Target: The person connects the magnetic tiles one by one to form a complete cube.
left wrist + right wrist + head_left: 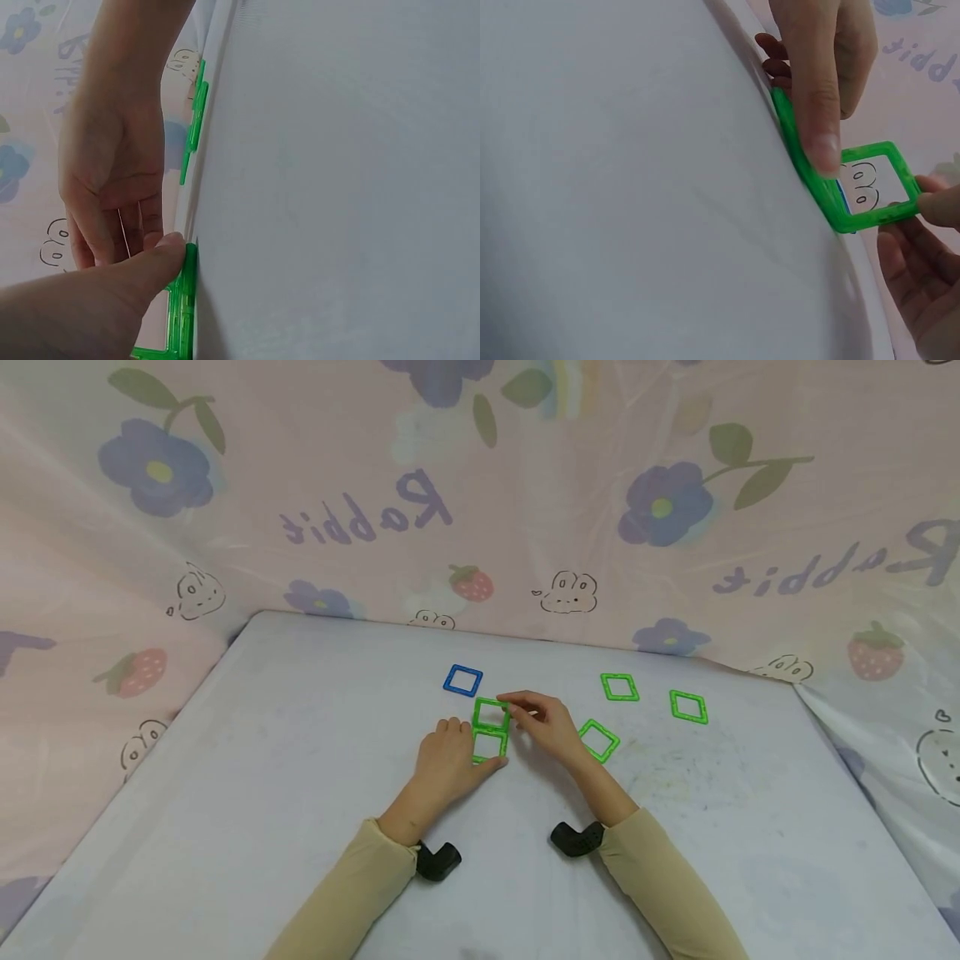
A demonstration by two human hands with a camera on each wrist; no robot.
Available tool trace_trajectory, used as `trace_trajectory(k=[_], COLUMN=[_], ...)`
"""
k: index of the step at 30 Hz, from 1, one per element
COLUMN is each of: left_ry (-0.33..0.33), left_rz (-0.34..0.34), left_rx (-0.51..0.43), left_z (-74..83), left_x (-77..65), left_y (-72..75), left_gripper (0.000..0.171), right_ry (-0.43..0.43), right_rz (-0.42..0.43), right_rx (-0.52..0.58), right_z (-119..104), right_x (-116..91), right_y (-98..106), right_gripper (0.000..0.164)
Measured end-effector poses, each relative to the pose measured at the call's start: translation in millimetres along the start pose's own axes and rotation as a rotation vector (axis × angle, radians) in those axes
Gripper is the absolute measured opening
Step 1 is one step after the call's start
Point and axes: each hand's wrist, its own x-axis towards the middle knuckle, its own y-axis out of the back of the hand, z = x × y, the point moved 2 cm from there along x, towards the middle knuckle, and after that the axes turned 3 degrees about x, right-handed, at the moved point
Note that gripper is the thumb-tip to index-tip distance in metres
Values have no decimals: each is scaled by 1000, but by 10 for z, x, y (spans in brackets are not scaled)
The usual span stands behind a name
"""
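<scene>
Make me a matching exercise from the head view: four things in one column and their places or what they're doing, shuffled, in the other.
1. Blue square
2. Left hand
3. Right hand
4. Rightmost green square

A. Pinching the far square of the green pair
B. Right of both hands
C. Touching the near square of the green pair
D. Beyond the green pair, to its left

Pairs: 1-D, 2-C, 3-A, 4-B

I can read the purple word "Rabbit" (365,514) twice, mirror-reversed both times, on the pink printed cloth (517,518) hanging beyond my worktop (247,760).
</scene>
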Motion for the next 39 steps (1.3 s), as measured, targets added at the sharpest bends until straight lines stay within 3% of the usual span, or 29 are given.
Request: trace_trajectory(k=[3,9,13,21,29,37,39], left_ry=[1,5,0,-10,-41,-90,-98], left_rz=[-4,-15,11,12,24,31,28], left_rx=[-1,-31,-79,-140,-186,-250,-265], left_z=[12,-16,-77,-159,-202,-247,-260], left_x=[8,16,25,53,84,99,99], left_y=[-12,-29,-15,4,1,26,28], left_gripper=[73,75,72,75,92,110,109], right_ry=[-1,-1,-3,-14,-11,7,1], right_rz=[-1,-13,-9,-9,-10,-1,-5], right_rx=[14,23,30,40,41,48,46], right_z=[-26,-285,-346,-352,-359,-69,-95], right_x=[13,-23,-41,-42,-40,10,1], right_y=[-2,12,20,19,22,17,24], right_gripper=[25,24,24,24,26,27,28])
